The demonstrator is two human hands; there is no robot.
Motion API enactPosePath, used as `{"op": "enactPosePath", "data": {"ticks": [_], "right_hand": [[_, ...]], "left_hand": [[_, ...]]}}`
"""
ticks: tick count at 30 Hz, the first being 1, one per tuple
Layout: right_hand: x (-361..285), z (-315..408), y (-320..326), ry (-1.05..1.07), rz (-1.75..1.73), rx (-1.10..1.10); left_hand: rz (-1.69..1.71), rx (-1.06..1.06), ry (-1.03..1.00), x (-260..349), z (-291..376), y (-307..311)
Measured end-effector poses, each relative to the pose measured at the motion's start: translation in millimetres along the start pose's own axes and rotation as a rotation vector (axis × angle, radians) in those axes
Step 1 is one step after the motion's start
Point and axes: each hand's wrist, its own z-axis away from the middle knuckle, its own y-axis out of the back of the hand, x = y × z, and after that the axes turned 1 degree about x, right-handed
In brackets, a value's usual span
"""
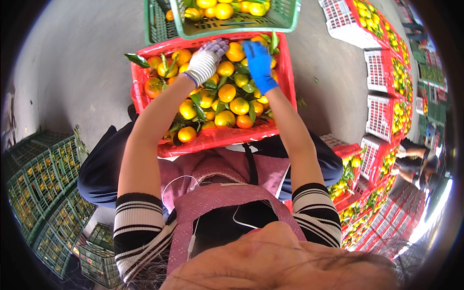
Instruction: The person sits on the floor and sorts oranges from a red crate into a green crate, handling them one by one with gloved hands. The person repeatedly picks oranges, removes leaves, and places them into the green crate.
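A red-lined crate (286,90) full of mandarins (227,93) with green leaves (197,105) sits before me, close to my lap. My left hand (207,61), in a white and purple knitted glove with striped ribbing, lies on the fruit near the crate's far side. Its fingertips reach toward an orange mandarin (235,52). On the other side of that mandarin is my right hand (259,65), in a blue glove, palm down with its fingers pointing away from me. Both palms are hidden, so whether either hand grips a fruit does not show.
Beyond the liner, a green plastic basket (235,32) with mandarins rests over another green crate (152,21). Filled crates (377,70) with red liners line the right side. Green crates (43,181) are stacked at left. Another person (417,163) is at far right.
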Motion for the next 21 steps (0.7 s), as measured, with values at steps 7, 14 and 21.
{"op": "enactPosePath", "data": {"ticks": [7, 14, 21], "right_hand": [[-15.0, 1.8, -35.4, -0.213, -0.005, -0.088], [-61.0, 99.2, 0.9, -0.009, -0.014, -0.347], [-127.7, 34.2, 11.4, -0.069, 0.008, -0.337]], "left_hand": [[0.275, 0.031, -0.020, -25.6, 10.0, -1.1], [0.708, 0.227, 0.347, -37.9, 60.4, 135.3], [-0.073, -0.136, 0.143, -61.1, 178.9, 196.7]]}}
